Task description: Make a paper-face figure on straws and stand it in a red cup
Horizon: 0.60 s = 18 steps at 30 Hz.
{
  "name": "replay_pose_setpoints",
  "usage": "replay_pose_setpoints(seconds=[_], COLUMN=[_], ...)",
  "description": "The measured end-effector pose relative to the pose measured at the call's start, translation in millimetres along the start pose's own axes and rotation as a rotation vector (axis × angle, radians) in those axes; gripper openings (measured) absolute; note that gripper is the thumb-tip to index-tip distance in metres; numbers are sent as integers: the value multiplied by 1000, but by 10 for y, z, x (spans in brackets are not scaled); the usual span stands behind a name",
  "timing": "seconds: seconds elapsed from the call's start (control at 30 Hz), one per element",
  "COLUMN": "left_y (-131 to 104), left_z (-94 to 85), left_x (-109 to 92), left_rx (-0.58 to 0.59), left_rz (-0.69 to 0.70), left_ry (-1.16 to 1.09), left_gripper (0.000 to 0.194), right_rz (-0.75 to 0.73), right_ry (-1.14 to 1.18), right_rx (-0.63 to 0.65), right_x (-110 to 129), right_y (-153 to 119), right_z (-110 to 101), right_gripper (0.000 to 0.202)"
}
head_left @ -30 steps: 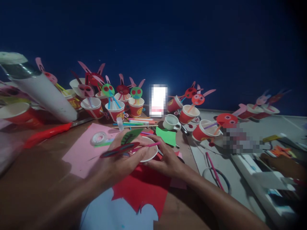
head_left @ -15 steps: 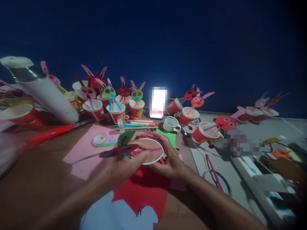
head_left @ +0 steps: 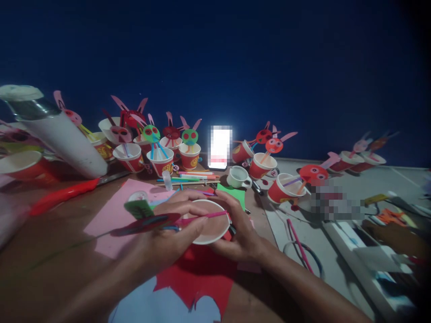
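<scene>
Pinched in my left hand (head_left: 175, 233) is a pink straw (head_left: 216, 214), its tip over the mouth of a white-lined paper cup (head_left: 210, 231). At the straw's other end, left of my hand, sticks out a dark red paper shape (head_left: 144, 224) with a green paper ear (head_left: 138, 208), seen nearly edge-on and blurred. My right hand (head_left: 240, 235) wraps around the cup's right side and keeps it tilted toward me. The cup's outer wall is mostly hidden by my fingers. Under both hands lies red paper (head_left: 198, 273).
Paper cups with rabbit-faced straws, such as one with a green face (head_left: 160, 154), line the back. A lit phone (head_left: 220, 146) stands among them. Nearby are a ceramic mug (head_left: 238, 177), pink paper (head_left: 111, 215), white paper (head_left: 151, 300) and a tilted flask (head_left: 63, 139).
The straw with its paper shape has shifted left and turned, so its pink end crosses the cup at a steeper slant. My right hand still holds the cup. The whole view has moved slightly.
</scene>
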<state>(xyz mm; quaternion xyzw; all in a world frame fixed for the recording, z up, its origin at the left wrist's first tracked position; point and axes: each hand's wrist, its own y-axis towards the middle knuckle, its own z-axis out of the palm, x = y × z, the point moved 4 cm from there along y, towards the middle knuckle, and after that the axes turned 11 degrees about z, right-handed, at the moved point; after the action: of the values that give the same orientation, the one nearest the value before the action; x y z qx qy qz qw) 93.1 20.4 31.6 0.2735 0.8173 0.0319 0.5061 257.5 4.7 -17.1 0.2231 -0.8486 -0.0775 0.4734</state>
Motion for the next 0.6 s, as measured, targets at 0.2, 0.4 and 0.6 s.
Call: replay_pose_setpoints(seconds=[0.2,0.4,0.6], left_y=[27,33,34], left_z=[55,43,80], left_x=[28,-31,8], left_rx=[17,48,-39], left_rz=[-77,-77,-100], left_ry=[3,9,35], left_gripper=[10,9,7], right_rz=[6,53,61], right_ry=[0,47,66], right_rx=[-29,10,-23], right_x=[-43,-112,-105], right_y=[10,-5,10], right_z=[22,44,31], right_gripper=[86,89,85])
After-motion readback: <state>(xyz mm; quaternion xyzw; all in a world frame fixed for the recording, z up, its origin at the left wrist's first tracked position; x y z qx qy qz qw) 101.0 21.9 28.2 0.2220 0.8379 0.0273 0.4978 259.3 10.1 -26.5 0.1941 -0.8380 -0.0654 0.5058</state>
